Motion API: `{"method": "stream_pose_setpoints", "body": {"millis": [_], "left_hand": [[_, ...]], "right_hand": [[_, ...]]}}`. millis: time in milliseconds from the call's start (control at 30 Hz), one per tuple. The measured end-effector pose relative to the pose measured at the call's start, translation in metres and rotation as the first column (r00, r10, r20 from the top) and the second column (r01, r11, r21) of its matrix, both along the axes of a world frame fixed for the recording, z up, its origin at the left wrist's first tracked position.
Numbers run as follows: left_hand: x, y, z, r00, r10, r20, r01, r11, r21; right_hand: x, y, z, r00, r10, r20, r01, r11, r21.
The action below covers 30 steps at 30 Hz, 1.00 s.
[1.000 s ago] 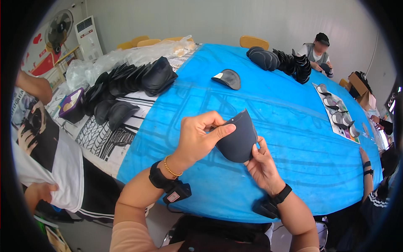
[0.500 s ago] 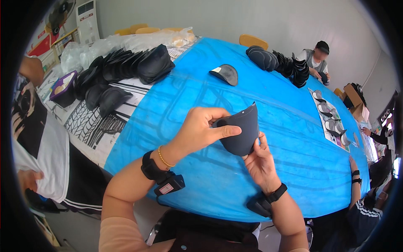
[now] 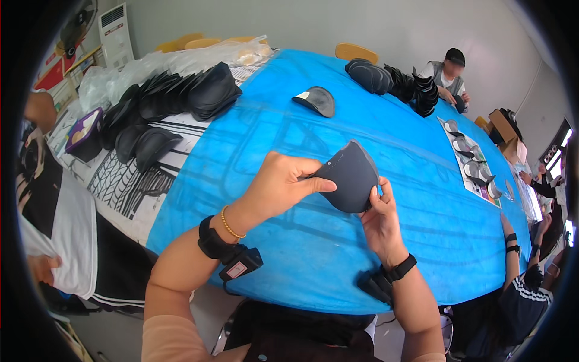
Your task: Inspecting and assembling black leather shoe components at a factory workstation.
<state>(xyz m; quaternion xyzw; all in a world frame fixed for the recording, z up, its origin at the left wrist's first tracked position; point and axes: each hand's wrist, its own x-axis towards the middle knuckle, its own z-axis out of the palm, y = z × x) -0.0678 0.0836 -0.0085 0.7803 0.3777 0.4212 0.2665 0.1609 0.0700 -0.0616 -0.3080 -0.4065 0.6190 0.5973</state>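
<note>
Above the blue-covered table I hold a dark, curved cap brim between both hands. My left hand pinches its left corner, thumb over the face and fingers behind. At its lower right edge my right hand grips it, the thumb against the rim and some fingers hidden behind. A row of small stitch holes shows along the brim's upper left edge. Farther off on the cloth lies another dark brim with a pale patch on one end.
Stacked black brims stand at the far left, beside a purple basket and clear plastic bags. More stacks sit at the far right, near a seated person. Grey-white brims line a board on the right.
The brim has turned in my hands, so its broad face shows more and its tip points up and left. Both hands still hold it. The whole view has shifted slightly.
</note>
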Motion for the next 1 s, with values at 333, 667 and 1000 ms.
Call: {"method": "stream_pose_setpoints", "body": {"millis": [333, 667, 1000], "left_hand": [[0.004, -0.005, -0.002, 0.996, 0.022, 0.088, -0.046, 0.959, 0.28], [0.005, 0.0, -0.004, 0.967, 0.171, 0.187, -0.228, 0.911, 0.345], [0.004, -0.004, -0.003, 0.97, 0.235, 0.061, -0.226, 0.779, 0.585]], "right_hand": [[-0.002, -0.002, -0.004, 0.955, 0.181, -0.234, -0.217, 0.966, -0.139], [-0.014, -0.011, 0.0, 0.933, 0.206, -0.297, -0.268, 0.945, -0.188], [-0.009, -0.007, 0.001, 0.935, 0.256, -0.247, -0.304, 0.935, -0.183]]}}
